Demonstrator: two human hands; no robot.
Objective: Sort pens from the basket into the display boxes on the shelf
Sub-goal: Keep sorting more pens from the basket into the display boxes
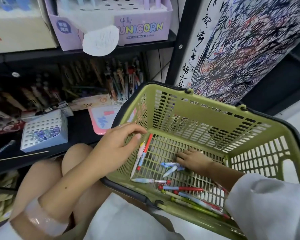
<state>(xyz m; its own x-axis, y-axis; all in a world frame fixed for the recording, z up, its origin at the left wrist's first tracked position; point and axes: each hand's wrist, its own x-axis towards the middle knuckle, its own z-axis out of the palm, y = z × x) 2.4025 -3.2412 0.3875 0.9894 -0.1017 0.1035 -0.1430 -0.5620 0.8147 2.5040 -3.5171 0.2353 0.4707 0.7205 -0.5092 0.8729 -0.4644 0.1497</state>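
A green slotted plastic shopping basket with black handles sits tilted in front of the black metal shelf. Loose pens lie on its floor: a red-and-blue pen beside a pink-topped white pen near the left wall, a few pale blue pens in the middle, and a bundle of red, blue and yellow-green pens along the near edge. The left hand hovers over the basket's left rim with fingers loosely spread, holding nothing. The right hand, in a white sleeve, reaches down to the basket floor just beside the pale blue pens; whether it grips one cannot be told. On the upper shelf stands a lilac cardboard display box printed "UNICORN", with a handwritten "4" and a character above it. Below, a pale blue perforated display box holds a few glittery-topped pens, with darker boxes of pens behind
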